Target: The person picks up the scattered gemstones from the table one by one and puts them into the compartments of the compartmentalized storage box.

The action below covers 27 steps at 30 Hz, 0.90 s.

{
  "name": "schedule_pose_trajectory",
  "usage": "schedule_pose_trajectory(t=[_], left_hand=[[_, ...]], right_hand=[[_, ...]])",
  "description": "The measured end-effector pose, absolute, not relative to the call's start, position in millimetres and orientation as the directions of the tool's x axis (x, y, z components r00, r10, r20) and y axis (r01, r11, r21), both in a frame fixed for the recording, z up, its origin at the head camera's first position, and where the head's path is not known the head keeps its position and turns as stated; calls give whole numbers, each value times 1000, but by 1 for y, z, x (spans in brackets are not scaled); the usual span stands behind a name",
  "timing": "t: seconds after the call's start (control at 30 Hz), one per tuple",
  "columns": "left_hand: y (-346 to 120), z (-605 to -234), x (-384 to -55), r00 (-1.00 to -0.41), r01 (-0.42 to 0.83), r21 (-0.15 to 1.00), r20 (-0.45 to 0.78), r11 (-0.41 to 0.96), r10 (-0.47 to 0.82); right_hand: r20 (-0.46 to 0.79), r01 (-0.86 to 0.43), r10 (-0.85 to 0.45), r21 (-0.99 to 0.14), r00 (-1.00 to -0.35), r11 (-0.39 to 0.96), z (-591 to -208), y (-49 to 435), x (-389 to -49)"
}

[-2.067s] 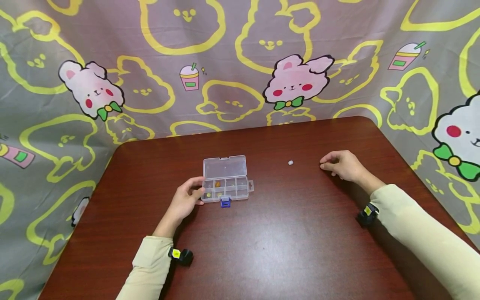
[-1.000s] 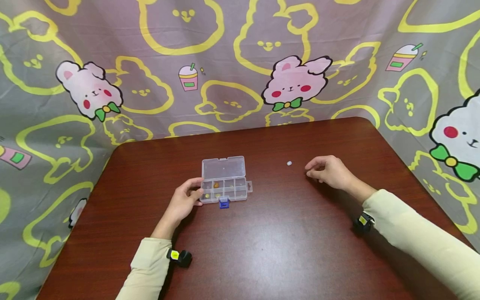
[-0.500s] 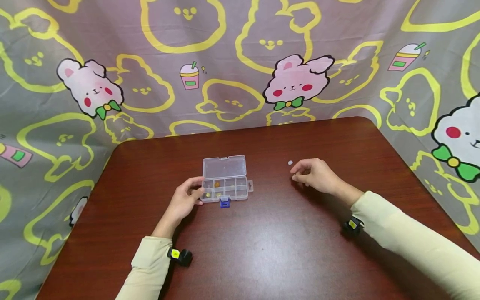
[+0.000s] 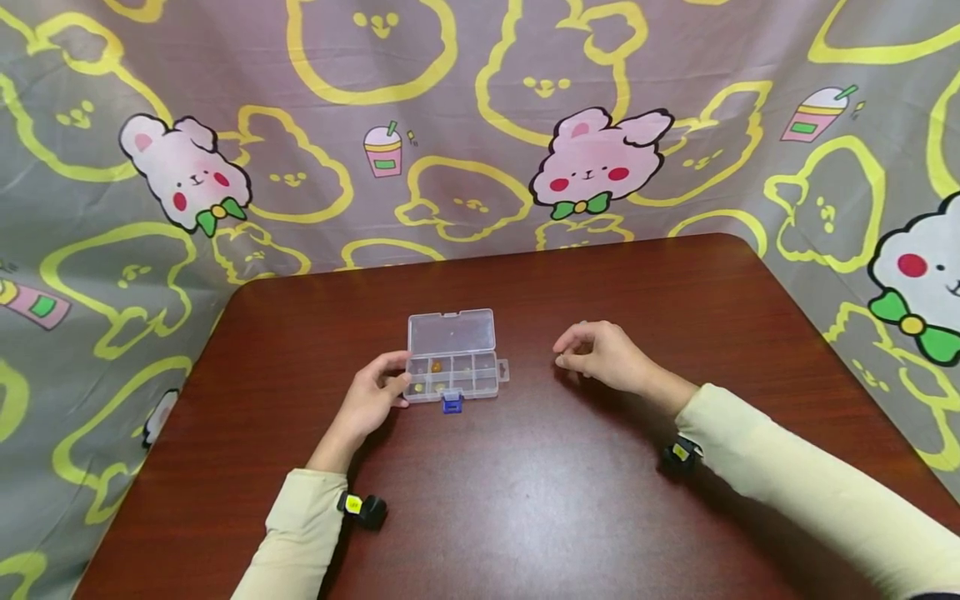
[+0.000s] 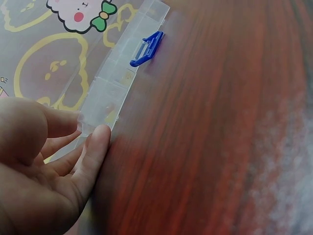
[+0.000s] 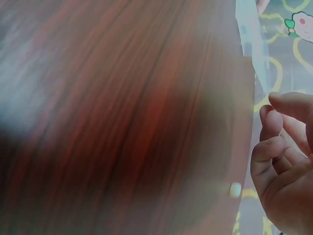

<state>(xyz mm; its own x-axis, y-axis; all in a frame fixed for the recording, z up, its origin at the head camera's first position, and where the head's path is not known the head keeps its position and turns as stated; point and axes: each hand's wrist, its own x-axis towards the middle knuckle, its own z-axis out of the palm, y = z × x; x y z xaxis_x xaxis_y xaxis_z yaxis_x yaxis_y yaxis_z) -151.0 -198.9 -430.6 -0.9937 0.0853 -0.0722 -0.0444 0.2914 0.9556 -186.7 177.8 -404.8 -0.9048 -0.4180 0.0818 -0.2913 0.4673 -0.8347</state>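
A clear plastic compartment box (image 4: 486, 383) lies on the table with its lid raised at the back and a blue latch (image 4: 452, 407) at the front. Several small pieces sit in its cells, among them an orange one (image 4: 437, 367) and a yellowish one (image 4: 418, 387). My left hand (image 4: 371, 398) grips the box's left end between thumb and fingers. To the right of the box, over the table, is my right hand (image 4: 602, 357), thumb and forefinger tips brought together; I cannot tell whether something tiny is between them. A small white piece (image 6: 235, 190) lies beyond the right hand, mostly hidden in the head view.
The dark reddish wooden table (image 4: 525, 517) has rounded far corners. A grey cloth (image 4: 450, 100) with cartoon prints hangs behind it and along both sides. Each wrist carries a black camera (image 4: 372, 512). A hanging tab (image 4: 503, 370) sticks out from the box's right end.
My right hand has moved left across the table, closer to the box, and now covers most of the small white piece. The left hand and box have stayed in place.
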Motion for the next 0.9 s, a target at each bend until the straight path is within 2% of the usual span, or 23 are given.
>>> schedule_pose_trajectory(t=[0.6, 0.9], left_hand=[[-198, -432, -153, -995, -44, 956, -69, 289, 76], [-197, -432, -152, -995, -46, 957, -68, 286, 69]], right_hand=[[75, -314, -514, -863, -854, 396, -403, 120, -184], [128, -379, -534, -838, -836, 392, -401, 93, -184]])
